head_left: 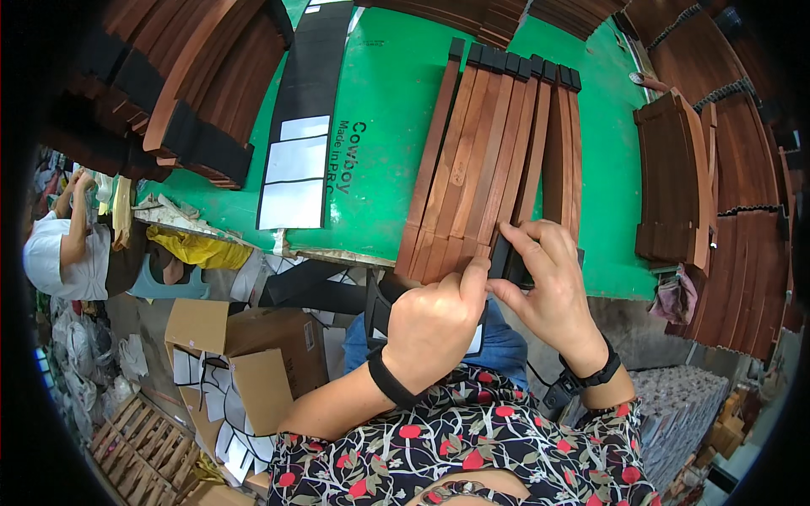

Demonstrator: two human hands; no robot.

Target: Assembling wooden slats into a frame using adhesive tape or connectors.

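A row of long reddish-brown wooden slats [460, 169] lies side by side on the green table, with black end caps [515, 66] on their far ends. My left hand [434, 316] is closed at the near ends of the slats, its fingertips beside a black cap [499, 255] on one slat's near end. What those fingers pinch, if anything, is hidden. My right hand [553, 282] holds this black cap between thumb and forefinger. Its other fingers curl over the slats to the right.
A black strip with white labels [291, 173] lies left on the green table [380, 126]. Stacked wooden pieces stand at left [211, 126] and right [671, 177]. An open cardboard box [261, 371] with white-and-black pieces stands below left. Another person [72, 244] is at far left.
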